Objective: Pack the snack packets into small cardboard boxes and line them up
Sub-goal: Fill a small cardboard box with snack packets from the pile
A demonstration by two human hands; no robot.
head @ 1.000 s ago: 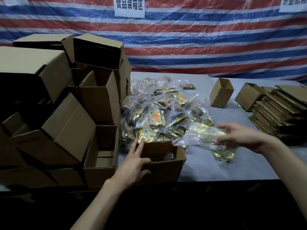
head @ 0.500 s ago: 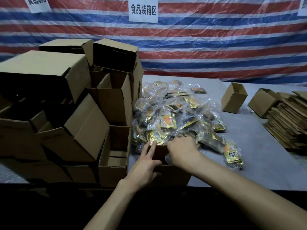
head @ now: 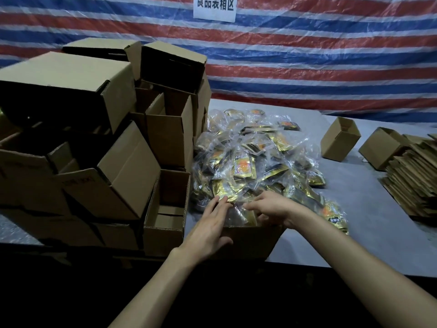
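R hand flatter — grey tbl, striped tarp

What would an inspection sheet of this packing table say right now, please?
Surface: grey table, dim light.
Job's things: open small box at front edge, packets inside; snack packet pile behind it.
Clutter: stacked boxes left; loose boxes and flat cardboard stack right.
Grippers: left hand flat on the box's left rim; right hand over its opening, grip unclear.
Cables: nothing seen.
Surroundings: striped tarp, white sign.
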